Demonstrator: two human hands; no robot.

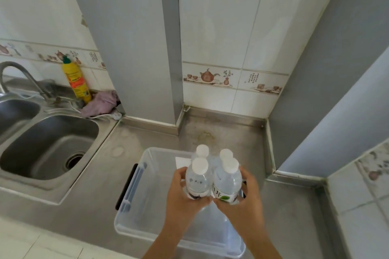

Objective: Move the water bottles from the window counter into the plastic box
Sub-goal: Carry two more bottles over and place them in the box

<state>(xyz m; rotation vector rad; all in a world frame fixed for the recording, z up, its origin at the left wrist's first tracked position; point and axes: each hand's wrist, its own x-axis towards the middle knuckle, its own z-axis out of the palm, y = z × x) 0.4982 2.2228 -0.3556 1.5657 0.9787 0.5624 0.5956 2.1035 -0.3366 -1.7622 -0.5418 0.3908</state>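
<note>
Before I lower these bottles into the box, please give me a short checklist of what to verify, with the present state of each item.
1. Both hands hold the bundle: left hand and right hand grip the four water bottles: ok.
2. Caps on: four white caps visible: ok.
3. Bundle above the plastic box: ok.
4. Box has no lid on: ok.
5. Box floor free: a white sheet lies inside; the rest is hidden: cannot tell.

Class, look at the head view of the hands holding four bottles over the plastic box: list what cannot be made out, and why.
- Back two water bottles: bodies hidden by the front pair.
- Plastic box floor: partly covered by the left hand and right hand.
- Bottle label text: too blurred.
- Left sink basin: cut by the frame edge.
</note>
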